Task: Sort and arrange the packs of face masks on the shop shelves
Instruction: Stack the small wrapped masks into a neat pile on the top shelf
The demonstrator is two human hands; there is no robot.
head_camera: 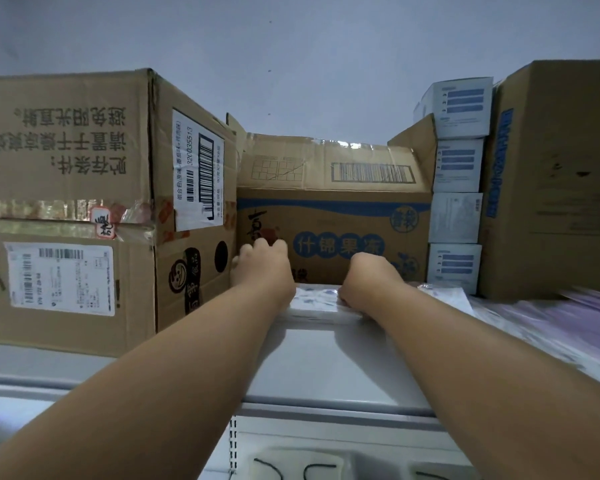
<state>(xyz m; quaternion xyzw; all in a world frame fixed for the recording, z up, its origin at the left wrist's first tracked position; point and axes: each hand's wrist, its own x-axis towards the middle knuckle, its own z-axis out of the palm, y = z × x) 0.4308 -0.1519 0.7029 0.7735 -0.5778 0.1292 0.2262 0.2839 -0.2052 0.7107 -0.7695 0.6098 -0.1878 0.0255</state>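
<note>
Head camera view, looking up at the top of a pale grey shop shelf [326, 358] under a plain wall. Two bare forearms reach forward onto it. Between the hands lies a flat pack of face masks [317, 301], white in shiny clear wrap with faint blue print, resting on the shelf top directly in front of the middle carton [333, 216]. The left hand [262, 271] sits at the pack's left end with fingers curled, knuckles close against the middle carton's front; whether it actually grips the pack cannot be told. The right hand [368, 278] is clenched over the pack's right end, fingers curled down onto its edge.

Three brown cartons stand on the shelf. The middle carton has blue print and open flaps; the large carton [66, 209] stands to its left, touching it, and the tall carton [551, 178] stands to its right. Between the middle carton and the tall carton rises a stack of four small white boxes [456, 188] with blue bars. Right of the pack, blurred pale purple packs [568, 320] lie spread on the shelf.
</note>
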